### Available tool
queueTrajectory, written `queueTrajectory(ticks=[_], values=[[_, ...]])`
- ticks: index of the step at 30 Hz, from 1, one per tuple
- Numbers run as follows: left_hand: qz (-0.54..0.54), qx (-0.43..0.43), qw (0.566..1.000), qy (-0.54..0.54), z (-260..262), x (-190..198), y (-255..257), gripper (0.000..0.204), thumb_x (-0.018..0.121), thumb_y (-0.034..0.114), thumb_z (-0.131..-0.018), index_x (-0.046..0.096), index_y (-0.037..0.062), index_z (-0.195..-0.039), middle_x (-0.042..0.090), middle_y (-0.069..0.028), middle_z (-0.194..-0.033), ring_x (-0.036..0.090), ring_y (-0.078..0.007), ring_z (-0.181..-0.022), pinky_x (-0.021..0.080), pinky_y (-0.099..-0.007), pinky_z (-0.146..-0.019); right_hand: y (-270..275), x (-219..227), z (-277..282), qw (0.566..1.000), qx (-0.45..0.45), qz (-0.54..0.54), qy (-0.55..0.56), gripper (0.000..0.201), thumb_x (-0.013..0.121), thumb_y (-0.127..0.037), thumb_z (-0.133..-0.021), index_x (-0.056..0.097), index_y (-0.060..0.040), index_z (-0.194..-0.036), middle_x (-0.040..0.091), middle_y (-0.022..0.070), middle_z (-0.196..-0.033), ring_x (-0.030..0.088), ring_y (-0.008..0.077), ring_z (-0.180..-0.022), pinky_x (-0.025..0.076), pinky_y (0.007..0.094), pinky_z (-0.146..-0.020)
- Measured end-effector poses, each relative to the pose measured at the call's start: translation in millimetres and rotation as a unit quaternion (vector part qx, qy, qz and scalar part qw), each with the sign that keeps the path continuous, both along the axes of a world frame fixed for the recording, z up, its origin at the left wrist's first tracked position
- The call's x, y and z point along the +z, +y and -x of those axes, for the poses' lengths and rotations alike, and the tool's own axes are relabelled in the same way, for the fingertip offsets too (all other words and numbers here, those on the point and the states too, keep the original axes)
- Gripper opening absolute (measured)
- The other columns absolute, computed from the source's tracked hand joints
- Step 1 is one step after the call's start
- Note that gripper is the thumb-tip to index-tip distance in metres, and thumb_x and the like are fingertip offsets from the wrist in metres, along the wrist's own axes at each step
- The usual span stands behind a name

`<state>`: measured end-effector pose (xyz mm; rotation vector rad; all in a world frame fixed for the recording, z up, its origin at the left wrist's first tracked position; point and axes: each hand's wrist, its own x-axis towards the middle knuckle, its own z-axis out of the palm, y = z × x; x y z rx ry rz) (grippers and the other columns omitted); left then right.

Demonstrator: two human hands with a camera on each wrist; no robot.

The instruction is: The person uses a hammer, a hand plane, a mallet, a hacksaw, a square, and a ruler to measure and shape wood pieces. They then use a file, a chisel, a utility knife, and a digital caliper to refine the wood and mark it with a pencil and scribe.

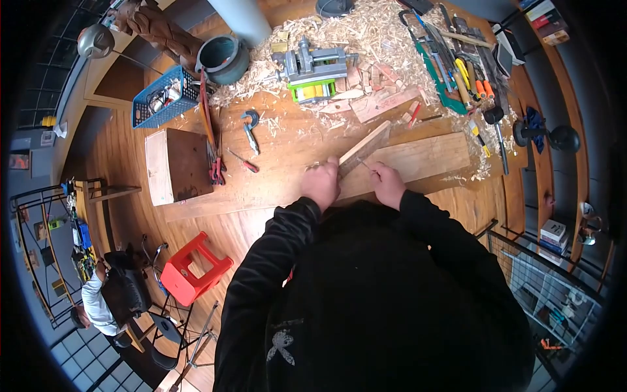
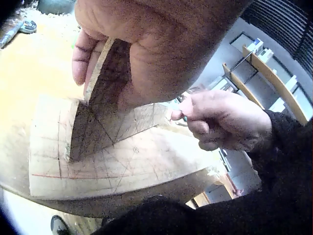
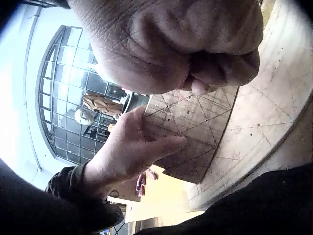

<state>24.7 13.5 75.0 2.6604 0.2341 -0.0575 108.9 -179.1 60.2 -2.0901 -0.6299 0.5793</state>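
Observation:
My left hand (image 1: 320, 184) grips one end of a short wooden board (image 3: 195, 125), thumb on its face and fingers behind. The board stands tilted on edge over a wide flat plank (image 1: 431, 157). Pencil lines and small dark holes mark its face; the plank bears pencil lines and a red line. Close in front of that face, my right hand (image 1: 390, 187) is curled, with thumb and forefinger pinching a thin, slender tool (image 1: 363, 162). Its kind I cannot tell, as the fingers hide most of it.
Behind the boards are a vise (image 1: 320, 64), wood shavings (image 1: 379, 32) and offcuts (image 1: 385, 103). Many hand tools (image 1: 460, 78) lie at the right. A wooden box (image 1: 176, 166), a clamp (image 1: 250, 130) and a screwdriver (image 1: 243, 161) are on the left. A red stool (image 1: 189, 274) stands below.

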Motion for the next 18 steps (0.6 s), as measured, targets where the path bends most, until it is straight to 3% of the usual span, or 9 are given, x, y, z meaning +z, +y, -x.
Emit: queueTrajectory(ticks=[8, 15, 17, 18], values=[[-0.007, 0.002, 1.000, 0.004, 0, 4, -3, 0.020, 0.060, 0.005, -0.073, 0.050, 0.0018, -0.090, 0.063, -0.0220, -0.072, 0.064, -0.0400, -0.064, 0.053, -0.0479, -0.062, 4, -13, 1, 0.998, 0.016, 0.057, 0.006, 0.011, 0.050, -0.011, -0.092, 0.057, -0.0031, -0.092, 0.061, 0.0236, -0.079, 0.060, 0.0449, -0.079, 0.048, 0.0479, -0.066], [-0.023, 0.003, 0.999, -0.028, 2, 1, -5, 0.014, 0.058, 0.005, -0.075, 0.051, 0.0049, -0.088, 0.064, -0.0164, -0.070, 0.066, -0.0346, -0.064, 0.053, -0.0448, -0.061, -11, -15, 12, 0.998, 0.008, -0.015, 0.052, 0.016, 0.049, -0.013, -0.094, 0.058, -0.0006, -0.094, 0.060, 0.0257, -0.081, 0.059, 0.0450, -0.079, 0.047, 0.0481, -0.066], [-0.008, 0.005, 1.000, -0.011, 1, -1, -4, 0.018, 0.061, 0.008, -0.076, 0.050, 0.0039, -0.089, 0.063, -0.0185, -0.073, 0.065, -0.0368, -0.066, 0.053, -0.0457, -0.062, 0, -20, 2, 0.998, 0.047, 0.035, 0.013, 0.018, 0.046, -0.008, -0.095, 0.059, 0.0027, -0.102, 0.059, 0.0244, -0.077, 0.061, 0.0372, -0.071, 0.048, 0.0378, -0.066], [0.006, 0.008, 1.000, 0.005, 2, -1, -3, 0.022, 0.065, 0.012, -0.077, 0.049, 0.0029, -0.090, 0.062, -0.0206, -0.075, 0.064, -0.0390, -0.068, 0.052, -0.0467, -0.064, 0, -19, 4, 0.998, 0.047, 0.034, 0.014, 0.018, 0.046, -0.008, -0.095, 0.059, 0.0027, -0.102, 0.059, 0.0244, -0.077, 0.061, 0.0372, -0.071, 0.048, 0.0378, -0.066]])
